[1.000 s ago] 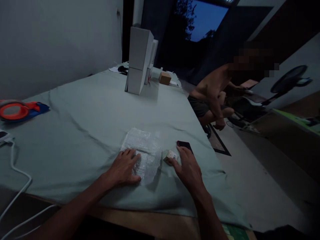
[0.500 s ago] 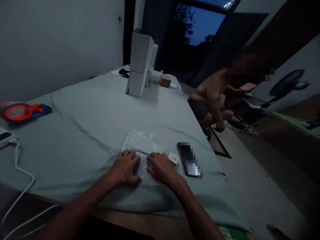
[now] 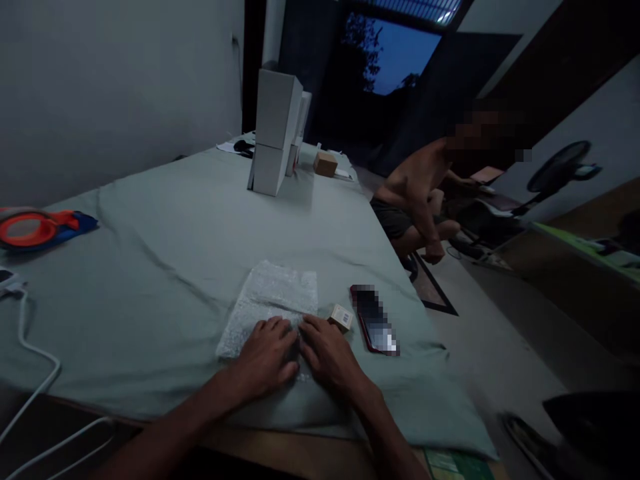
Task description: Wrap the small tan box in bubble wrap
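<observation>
A sheet of clear bubble wrap [image 3: 273, 300] lies flat on the grey-green cloth of the table [image 3: 175, 227]. My left hand [image 3: 265, 357] and my right hand [image 3: 330, 353] rest side by side on its near edge, fingers stretched flat and pressing down. A small tan box with a barcode label [image 3: 341, 317] sits just right of my right fingertips, apart from them. A dark phone [image 3: 374, 327] lies right of the box.
White boxes [image 3: 273, 133] stand stacked at the far end, a small brown box [image 3: 325, 163] beside them. An orange and blue tool [image 3: 35, 227] and a white cable [image 3: 35, 373] lie at the left. Another person [image 3: 425, 193] crouches on the floor right of the table.
My right hand left the small box and came onto the bubble wrap beside my left hand. Both hands slid nearer to me and the sheet now lies spread flatter.
</observation>
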`<action>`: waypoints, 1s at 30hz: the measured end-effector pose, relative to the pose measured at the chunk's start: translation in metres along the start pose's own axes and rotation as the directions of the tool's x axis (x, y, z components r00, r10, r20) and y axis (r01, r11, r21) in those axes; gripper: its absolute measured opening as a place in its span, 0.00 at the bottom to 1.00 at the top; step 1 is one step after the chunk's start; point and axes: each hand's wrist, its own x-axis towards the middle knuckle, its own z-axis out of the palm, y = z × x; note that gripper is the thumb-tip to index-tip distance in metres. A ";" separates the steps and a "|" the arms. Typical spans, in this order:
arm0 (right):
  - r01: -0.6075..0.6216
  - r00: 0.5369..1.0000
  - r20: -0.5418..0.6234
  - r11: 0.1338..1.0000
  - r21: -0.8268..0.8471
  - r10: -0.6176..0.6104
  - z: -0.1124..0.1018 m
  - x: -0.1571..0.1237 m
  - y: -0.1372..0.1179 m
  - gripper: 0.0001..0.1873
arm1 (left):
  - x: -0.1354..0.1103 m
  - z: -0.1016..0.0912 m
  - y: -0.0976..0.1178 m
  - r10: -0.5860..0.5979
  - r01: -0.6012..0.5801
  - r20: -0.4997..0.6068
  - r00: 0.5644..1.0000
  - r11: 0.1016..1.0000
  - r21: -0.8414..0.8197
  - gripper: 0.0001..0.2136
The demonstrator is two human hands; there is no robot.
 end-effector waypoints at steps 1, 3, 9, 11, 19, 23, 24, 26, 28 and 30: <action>0.004 0.999 -0.045 1.000 0.011 -0.004 -0.004 -0.002 0.002 0.17 | 0.000 0.003 0.002 0.008 -0.008 0.007 1.000 1.000 -0.004 0.17; -0.033 0.987 -0.159 0.999 0.005 0.034 -0.015 -0.006 0.008 0.14 | -0.002 0.007 0.002 0.015 -0.015 0.005 1.000 1.000 -0.003 0.18; -0.354 0.921 -0.219 0.927 -0.124 0.322 -0.021 -0.010 0.044 0.26 | -0.006 0.015 -0.001 0.005 -0.005 -0.018 1.000 1.000 0.028 0.21; -0.381 0.916 -0.173 0.919 -0.103 0.361 -0.018 -0.012 0.053 0.23 | -0.006 0.016 -0.001 0.005 -0.005 -0.014 1.000 1.000 0.026 0.22; -0.217 0.900 -0.237 0.847 0.485 0.366 -0.056 0.008 -0.011 0.22 | -0.004 0.017 -0.001 0.010 -0.010 -0.014 1.000 1.000 0.022 0.24; -0.174 0.967 -0.039 0.764 0.621 0.252 -0.040 0.036 -0.039 0.21 | -0.003 0.021 0.001 0.003 -0.003 -0.005 1.000 1.000 -0.009 0.29; -0.205 0.967 0.008 0.753 0.625 0.256 -0.032 0.041 -0.039 0.21 | -0.004 0.021 0.002 0.012 -0.012 -0.010 1.000 1.000 -0.026 0.31; -0.297 0.942 0.066 0.729 0.616 0.328 -0.014 0.048 -0.031 0.19 | -0.008 0.019 0.002 0.037 -0.040 -0.040 0.999 0.997 -0.072 0.30; -0.337 0.924 0.069 0.718 0.609 0.375 0.000 0.048 -0.020 0.17 | -0.015 0.014 -0.002 0.032 -0.044 -0.100 0.994 0.993 -0.112 0.23; -0.311 0.933 0.053 0.721 0.620 0.356 0.011 0.044 -0.011 0.17 | -0.022 0.008 -0.010 -0.011 -0.009 -0.175 0.985 0.993 -0.114 0.15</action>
